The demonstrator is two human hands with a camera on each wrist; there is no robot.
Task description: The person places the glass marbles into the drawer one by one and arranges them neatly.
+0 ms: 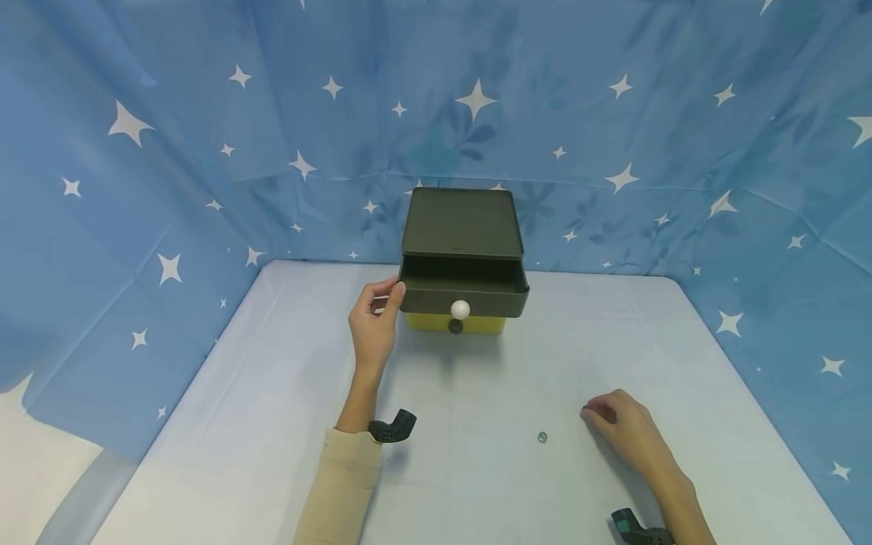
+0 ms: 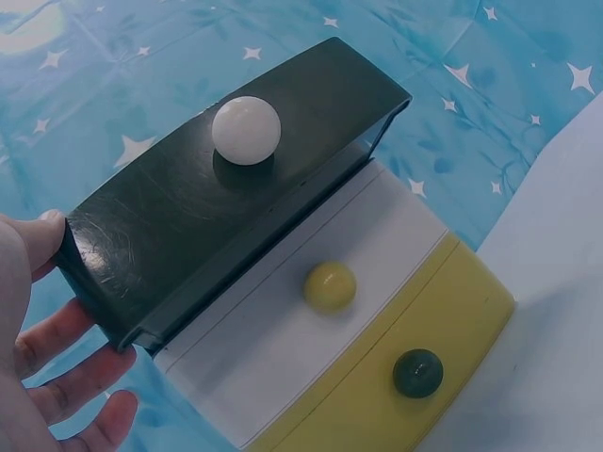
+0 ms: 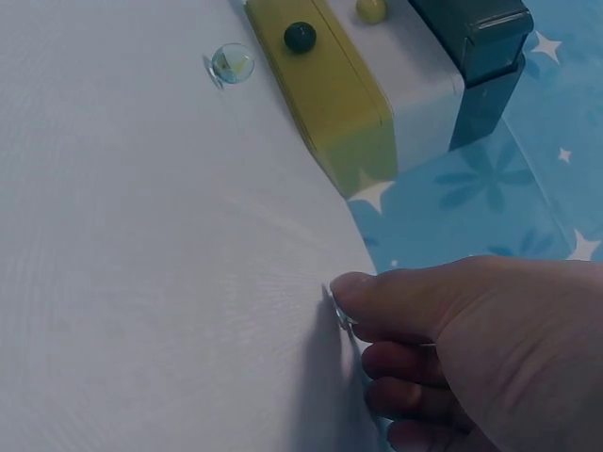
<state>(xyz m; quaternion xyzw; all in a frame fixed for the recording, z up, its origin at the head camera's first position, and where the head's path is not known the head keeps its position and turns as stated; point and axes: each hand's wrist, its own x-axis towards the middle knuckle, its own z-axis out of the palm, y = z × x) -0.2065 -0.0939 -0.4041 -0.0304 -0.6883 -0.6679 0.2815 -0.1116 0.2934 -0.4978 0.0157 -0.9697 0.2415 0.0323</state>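
Note:
My left hand (image 1: 373,333) grips the left front corner of the pulled-out dark green top drawer (image 1: 490,304), its thumb at the front edge and its fingers at the side. The drawer has a white round knob (image 2: 246,130), and its inside shows dark in the head view. Low at the right, my right hand (image 1: 623,425) pinches a small clear glass marble (image 3: 341,313) between thumb and fingertips, close over the white tabletop. Most of that marble hides behind the thumb. A second glass marble (image 1: 542,437), with green and yellow inside, lies on the table left of this hand.
Below the open drawer, the small chest has a closed white drawer (image 2: 273,325) with a yellow knob and a closed yellow drawer (image 2: 471,311) with a dark green knob. The chest stands at the back of the white table (image 1: 463,469), before a blue star-patterned curtain (image 1: 436,91).

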